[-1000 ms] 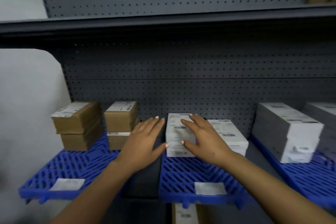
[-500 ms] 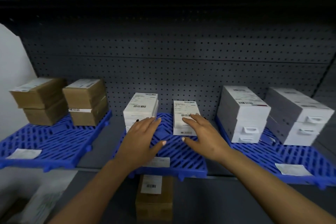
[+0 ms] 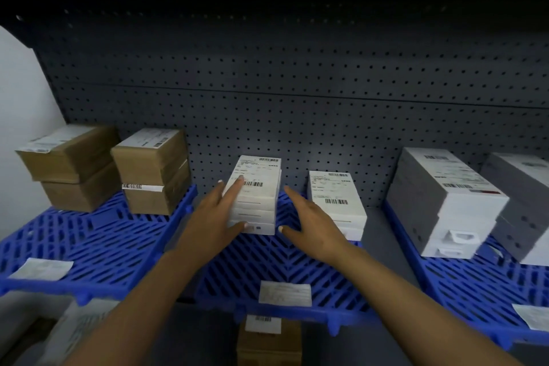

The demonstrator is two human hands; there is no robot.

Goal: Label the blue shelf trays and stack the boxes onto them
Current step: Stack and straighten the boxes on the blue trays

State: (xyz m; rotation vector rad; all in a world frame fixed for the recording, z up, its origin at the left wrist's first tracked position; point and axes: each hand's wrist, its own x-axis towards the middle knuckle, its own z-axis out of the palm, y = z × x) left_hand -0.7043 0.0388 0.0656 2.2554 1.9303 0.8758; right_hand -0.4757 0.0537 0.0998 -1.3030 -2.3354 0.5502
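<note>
At frame centre, the slatted blue plastic middle tray (image 3: pixel 267 264) holds two stacks of white labelled cartons: the left stack (image 3: pixel 257 196) and the right stack (image 3: pixel 337 205). The left hand (image 3: pixel 214 217), fingers spread, touches the left stack's top and front. The right hand (image 3: pixel 312 223) hovers spread between the stacks. A white paper label (image 3: pixel 285 293) lies on the tray's front edge. At left, another blue tray (image 3: pixel 89 246) carries brown cardboard boxes (image 3: pixel 104 169); at right, a third (image 3: pixel 475 285) carries grey-white boxes (image 3: pixel 445 202).

Grey pegboard-backed shelf (image 3: pixel 377 235) carries three blue slatted trays side by side: left tray (image 3: pixel 89 246), middle tray (image 3: pixel 267 264), right tray (image 3: pixel 475 285).
</note>
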